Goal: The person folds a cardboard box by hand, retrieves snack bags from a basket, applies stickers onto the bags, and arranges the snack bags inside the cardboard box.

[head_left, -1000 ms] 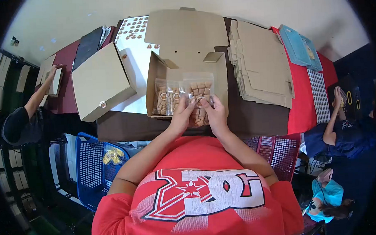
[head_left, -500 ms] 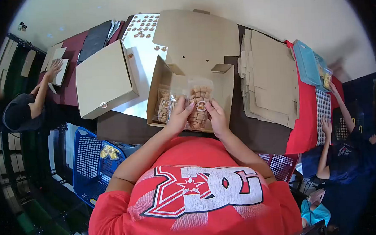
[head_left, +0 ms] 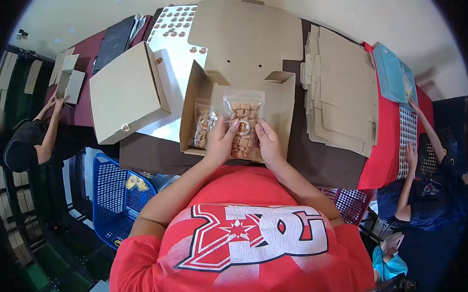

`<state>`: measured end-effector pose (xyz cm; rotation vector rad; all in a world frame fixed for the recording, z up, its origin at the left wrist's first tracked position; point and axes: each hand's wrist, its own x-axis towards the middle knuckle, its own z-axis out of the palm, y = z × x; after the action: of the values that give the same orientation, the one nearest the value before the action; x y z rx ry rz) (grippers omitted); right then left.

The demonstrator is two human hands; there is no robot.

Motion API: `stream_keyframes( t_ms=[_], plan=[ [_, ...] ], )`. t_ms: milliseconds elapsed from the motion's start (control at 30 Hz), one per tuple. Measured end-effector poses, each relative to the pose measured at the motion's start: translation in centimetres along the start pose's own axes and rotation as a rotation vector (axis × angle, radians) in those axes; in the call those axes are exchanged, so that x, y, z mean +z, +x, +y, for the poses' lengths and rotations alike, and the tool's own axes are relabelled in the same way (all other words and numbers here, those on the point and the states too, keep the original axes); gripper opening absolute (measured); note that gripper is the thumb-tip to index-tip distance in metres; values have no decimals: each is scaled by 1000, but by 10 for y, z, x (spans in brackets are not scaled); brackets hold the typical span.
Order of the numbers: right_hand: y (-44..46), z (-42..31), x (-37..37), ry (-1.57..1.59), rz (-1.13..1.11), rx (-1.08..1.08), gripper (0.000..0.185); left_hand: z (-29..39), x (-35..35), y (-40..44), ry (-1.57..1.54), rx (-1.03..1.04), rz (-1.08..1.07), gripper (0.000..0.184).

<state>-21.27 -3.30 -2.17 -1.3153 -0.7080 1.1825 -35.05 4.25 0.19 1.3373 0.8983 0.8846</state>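
Note:
Between my two hands is a clear pouch of small brown snack pieces with a round label on its front. My left hand grips its left edge, and my right hand has the right edge. The pouch is upright over an open cardboard box, whose lid lies folded back. Inside the box, at the left, stands another labelled snack pouch. My left hand partly covers that side of the box.
A closed cardboard box and a white sticker sheet are on the left. Flattened boxes are stacked on the right, beside a teal basket. A blue crate is below the table. Co-workers sit at both sides.
The pouch in my hands has shifted slightly left and stands straighter. At the left, a co-worker's hands have moved down on a small open box. My view has tilted slightly.

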Motion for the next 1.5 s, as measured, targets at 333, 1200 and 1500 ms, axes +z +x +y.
stream_keyframes(
  t_ms=[333, 1200, 1500],
  plan=[
    [-7, -33, 4, 171, -62, 202, 31, 19, -5, -8, -111, -72, 59, 24],
    [-19, -33, 18, 215, -233, 128, 85, 28, -2, -14, 29, 3, -208, 39],
    [-24, -42, 18, 239, -318, 183, 96, 46, -1, -16, -143, -130, -254, 39]
  ],
)
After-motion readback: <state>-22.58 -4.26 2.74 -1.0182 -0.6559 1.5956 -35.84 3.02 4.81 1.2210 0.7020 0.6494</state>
